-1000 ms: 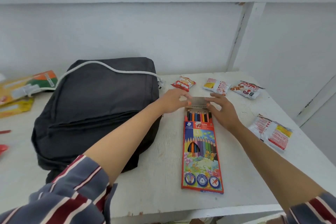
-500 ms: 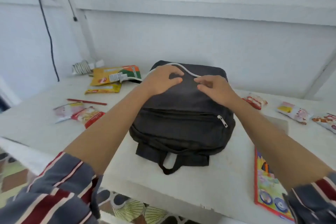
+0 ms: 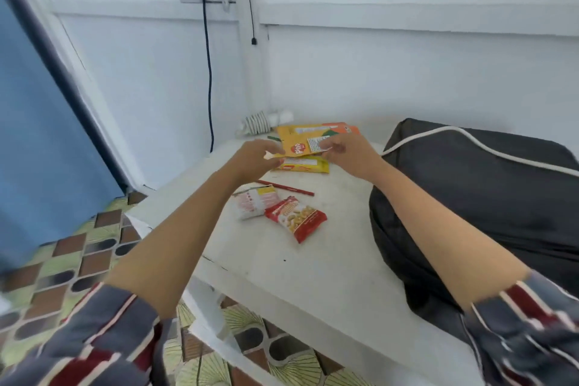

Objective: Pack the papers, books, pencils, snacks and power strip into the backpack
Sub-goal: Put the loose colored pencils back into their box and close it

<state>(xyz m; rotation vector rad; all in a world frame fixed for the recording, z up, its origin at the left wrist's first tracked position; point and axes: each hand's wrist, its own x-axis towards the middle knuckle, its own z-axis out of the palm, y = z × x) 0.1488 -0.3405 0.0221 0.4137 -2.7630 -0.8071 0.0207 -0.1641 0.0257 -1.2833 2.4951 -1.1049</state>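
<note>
1. While both forearms stretch out over the white desk (image 3: 313, 276), the flat yellow-and-orange printed packet (image 3: 300, 138) sits at the desk's far side, near the wall. It partly overlaps a second yellow packet (image 3: 305, 167) lying just in front of it.
2. The left hand (image 3: 257, 157) has its fingers drawn together at the packet's left edge and appears to pinch it. The right hand (image 3: 349, 153) curls its fingertips onto the right edge, beside the white label. Blur leaves the exact contact a little uncertain.
3. I judge this packet light, thin and floppy, with a glossy skin that could slide out of a fingertip pinch. Taking opposite edges with both hands, as here, should keep it flat and stop it folding.
4. The black fabric backpack (image 3: 470, 197) lies on the desk to the right, with a white cord (image 3: 476, 142) draped over its top. From here I cannot tell whether its zip is open.
5. Closer to me, a red peanut snack packet (image 3: 296, 218) touches a white-and-red snack packet (image 3: 253, 202), and a red pencil (image 3: 285, 187) lies just behind them. All look small and light. The snacks would crush easily, so their sealed ends are the place to hold them.
6. By the wall, the coiled white power strip (image 3: 261, 122) probably handles stiffer and heavier.
</note>
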